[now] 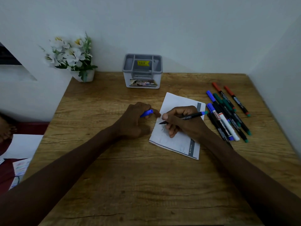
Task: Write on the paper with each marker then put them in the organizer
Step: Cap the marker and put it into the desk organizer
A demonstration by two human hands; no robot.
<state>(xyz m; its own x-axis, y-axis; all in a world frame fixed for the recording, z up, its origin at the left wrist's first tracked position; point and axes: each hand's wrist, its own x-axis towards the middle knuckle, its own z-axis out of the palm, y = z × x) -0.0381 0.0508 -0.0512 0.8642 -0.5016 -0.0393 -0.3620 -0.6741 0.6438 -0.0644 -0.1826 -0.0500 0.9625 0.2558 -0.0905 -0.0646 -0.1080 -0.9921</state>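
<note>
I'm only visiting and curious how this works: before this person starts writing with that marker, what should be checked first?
1. Cap off: ok. The left hand holds the blue cap, and the tip is bare.
2. Firm hold: ok. The right hand has its fingers curled round the black marker.
3. Tip touching the paper: cannot tell. It points down at the sheet.
4. Paper flat on the table: ok.
5. Organizer ready: ok. It stands upright at the back, top open.
6. Spare markers out of the way: ok. They lie to the right of the paper.
</note>
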